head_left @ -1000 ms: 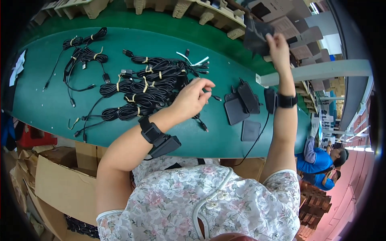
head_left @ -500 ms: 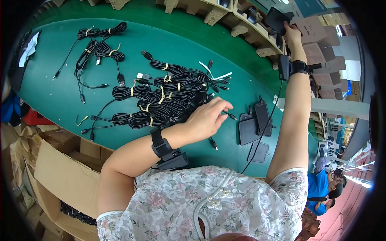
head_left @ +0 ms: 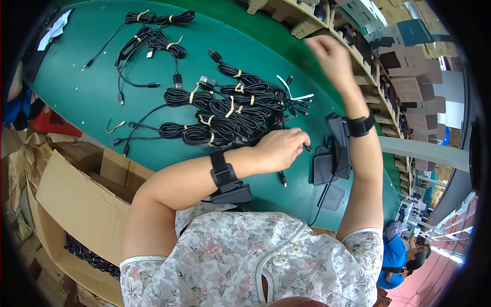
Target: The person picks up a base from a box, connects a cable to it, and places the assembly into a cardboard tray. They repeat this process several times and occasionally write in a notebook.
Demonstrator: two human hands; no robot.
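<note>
My left hand rests at the right edge of a heap of black USB cables. Its fingers are curled together around a cable whose small plug pokes out beside the fingertips. Another cable end lies below that hand. Raised over the far side of the green table, my right hand is blurred, with its fingers stretched out and nothing visible in them. Flat black pads lie under and beside the right forearm, partly hidden by the black device strapped to it.
More tied cables lie at the far left of the table. White strips sit beside the heap. Cardboard trays and open white boxes line the far right. An open carton stands at lower left.
My right hand has let go of a black rectangular piece by the boxes and swung left, back over the table. My left hand stays by the cable heap, its fingers drawn closer together.
</note>
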